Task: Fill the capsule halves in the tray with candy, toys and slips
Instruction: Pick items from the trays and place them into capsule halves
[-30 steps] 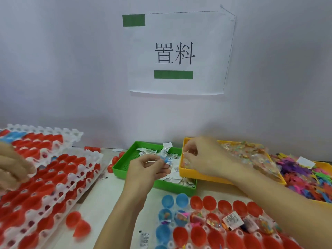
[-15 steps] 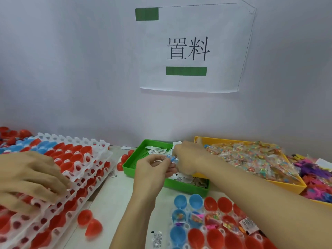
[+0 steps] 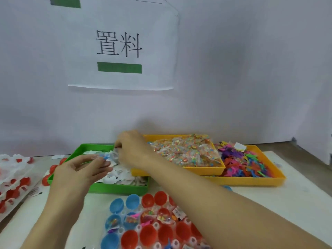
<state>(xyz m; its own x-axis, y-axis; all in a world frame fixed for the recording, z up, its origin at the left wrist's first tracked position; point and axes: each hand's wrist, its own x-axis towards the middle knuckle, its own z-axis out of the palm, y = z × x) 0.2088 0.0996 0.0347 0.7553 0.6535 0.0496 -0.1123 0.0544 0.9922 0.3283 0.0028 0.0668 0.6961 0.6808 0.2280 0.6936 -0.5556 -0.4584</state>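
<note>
A clear tray [image 3: 124, 211] near the front holds red and blue capsule halves [image 3: 148, 234]; some contain candy, toys and slips. Behind it a green tray [image 3: 115, 189] holds white paper slips [image 3: 125, 177]. My left hand [image 3: 80, 171] hovers over the green tray and pinches a small blue item at its fingertips. My right hand [image 3: 131, 150] reaches across into the slips with curled fingers, pinching at a slip. A yellow tray [image 3: 179, 172] of candy packets [image 3: 186, 151] sits to the right, then a second yellow tray [image 3: 251, 180] of coloured plastic toys [image 3: 240, 160].
Stacked white trays [image 3: 14, 177] with red capsule halves stand at the left edge. Loose red halves [image 3: 52, 169] lie beside the green tray. A white wall with a paper sign [image 3: 120, 45] closes the back. A slip [image 3: 57, 156] lies by the wall.
The view has swung right, and another person's hand on the left trays has dropped out of sight. My right hand moved from the candy tray into the slips. My left hand keeps its blue item.
</note>
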